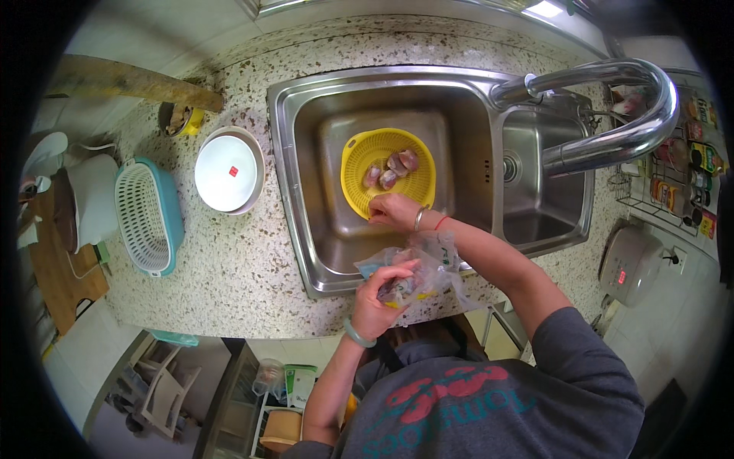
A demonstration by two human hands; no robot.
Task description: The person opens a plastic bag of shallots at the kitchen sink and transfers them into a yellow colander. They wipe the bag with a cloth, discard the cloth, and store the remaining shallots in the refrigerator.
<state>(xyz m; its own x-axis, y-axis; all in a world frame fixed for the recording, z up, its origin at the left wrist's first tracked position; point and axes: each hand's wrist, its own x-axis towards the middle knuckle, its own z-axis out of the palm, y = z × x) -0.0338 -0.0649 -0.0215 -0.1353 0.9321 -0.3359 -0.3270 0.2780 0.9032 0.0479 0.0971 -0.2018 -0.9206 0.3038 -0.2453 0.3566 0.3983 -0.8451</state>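
Observation:
A round yellow plastic colander [354, 183] sits in the large basin of the steel sink. Several pinkish-purple pieces of raw meat [388, 179], rounded like poultry gizzards, lie inside it. Over its near rim hangs my right hand [394, 209], fingers bunched together and pointing down; whatever they may hold is hidden. My left hand [378, 302] grips a clear plastic bag [428, 268] at the sink's front edge, below my right forearm. Through the crinkled film something dark and pinkish shows, but its shape is unclear.
A curved chrome faucet [612, 149] reaches over the small right basin [535, 206]. Left of the sink, on the speckled counter [229, 291], are stacked white bowls [222, 180] and a turquoise basket with a white strainer [149, 218]. A wire rack [665, 200] with packets hangs at right.

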